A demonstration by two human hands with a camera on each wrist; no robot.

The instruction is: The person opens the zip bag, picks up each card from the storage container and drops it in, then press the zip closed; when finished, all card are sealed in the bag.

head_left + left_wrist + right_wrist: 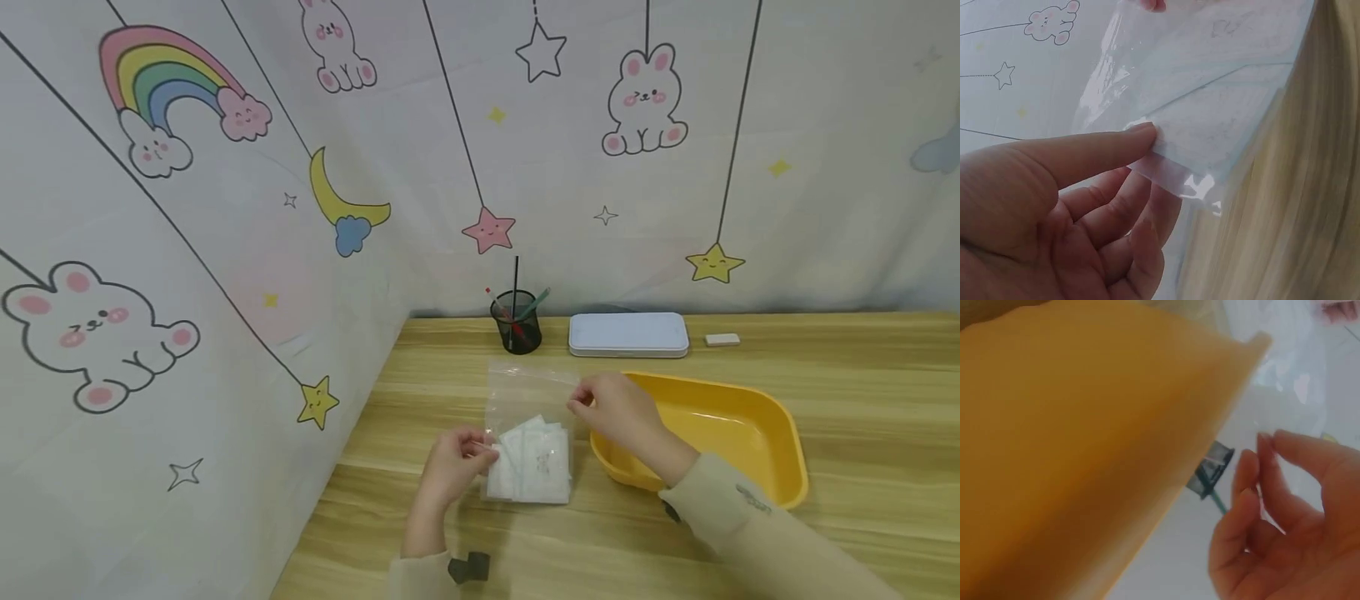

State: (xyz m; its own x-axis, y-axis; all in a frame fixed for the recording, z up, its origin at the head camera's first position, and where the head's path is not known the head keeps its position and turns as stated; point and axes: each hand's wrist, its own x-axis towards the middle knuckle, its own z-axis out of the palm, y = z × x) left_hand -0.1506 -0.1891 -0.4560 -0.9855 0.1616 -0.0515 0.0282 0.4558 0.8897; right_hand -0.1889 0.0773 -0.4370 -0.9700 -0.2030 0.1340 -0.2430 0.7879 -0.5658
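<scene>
Plastic bag (pixel 528 417), clear and thin, stands between my two hands over the tabletop (pixel 862 392), just left of the yellow tub (pixel 757 425). Inside it sit several flat white packets (pixel 536 462), bunched in the lower half. My left hand (pixel 453 462) pinches the bag's lower left edge, thumb on top and fingers (pixel 1116 219) curled beneath, as the left wrist view shows plainly. My right hand (pixel 618 412) pinches the upper right corner near the mouth, thumb and fingers (pixel 1250 481) closed on the film.

I judge the bag light and limp, with slick film that could slide out of a loose pinch. The packets look soft and flat, not fragile, and may shift if the bag tips. The safest hold seems to be the stiffer strip at the mouth, with a second grip low beside the packets.
</scene>
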